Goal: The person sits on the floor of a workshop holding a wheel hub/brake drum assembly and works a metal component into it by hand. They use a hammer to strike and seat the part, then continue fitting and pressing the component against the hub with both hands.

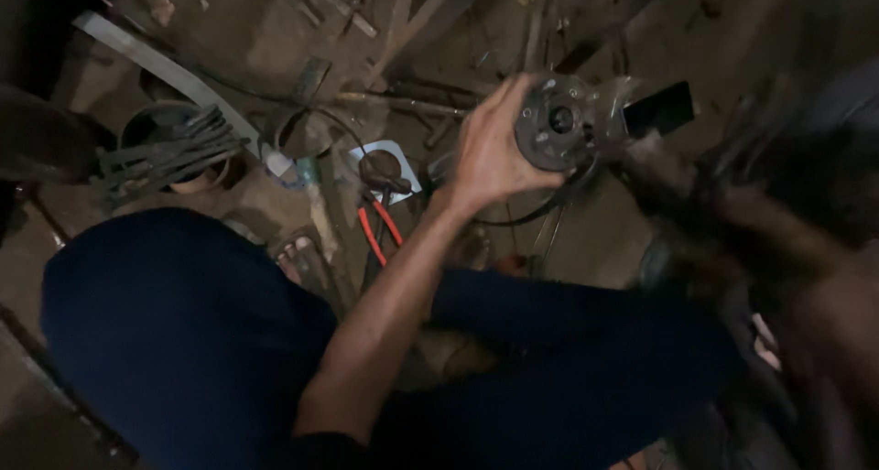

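Hub, a round grey metal disc with a dark centre hole, is held up over the littered floor, gripped at its edge.

Near, dark blue knees are seen; the left hand is curled around the hub's left rim, fingers pressed on it. The right hand is blurred, its grip not discernible. No finished step can be judged. Beyond, red-handled pliers lie among dim scrap.

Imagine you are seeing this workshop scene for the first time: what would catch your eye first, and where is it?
First comes the left hand, upper centre, gripping a round grey metal disc with a dark centre hole. To its right, the right hand is blurred and dark against the same part. Lower left of the disc, red-handled pliers lie on the cluttered dirt floor, above the person's dark blue trousers.
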